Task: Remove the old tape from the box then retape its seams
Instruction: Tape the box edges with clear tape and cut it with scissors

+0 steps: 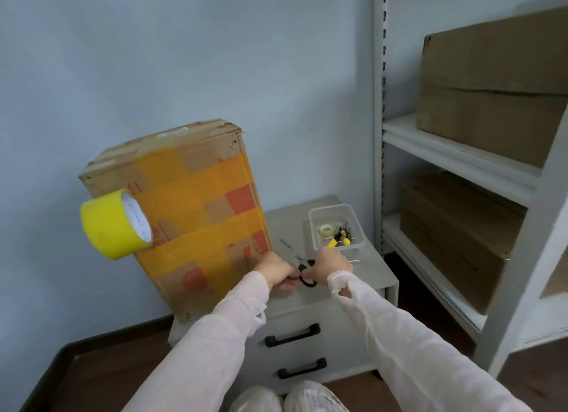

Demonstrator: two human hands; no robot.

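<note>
- The box (196,202) stands on end on the left part of the grey cabinet (362,276) top, tilted, with its upper end leaning away toward the blue wall (184,58). Its lower near corner reaches close to the cabinet's front left edge.
- Wide bands of yellow-orange tape cross the box's near face.
- A yellow tape roll (113,224) sits against the box's left edge, out past the cabinet top. What holds it there cannot be told.
- Bare cabinet top lies open between the box and a clear tray (332,208) near the far right corner. The tray holds a small clear tape roll (325,229) and a yellow-and-black tool (338,239).
- Just right of the cabinet rises a white shelf unit (461,156) with cardboard cartons (491,82) on its shelves, closing off that side. To the left, dark floor (101,378) lies open.
- Both arms reach forward in pale sleeves and meet over the middle of the cabinet top, just beside the box's lower right edge.
- The left hand (278,271) has its fingers curled round one black loop of the scissors (307,278).
- The right hand (333,265) is knuckles-up, its fingers curled over the other side of the scissors' handles. The two hands are nearly touching.
</note>
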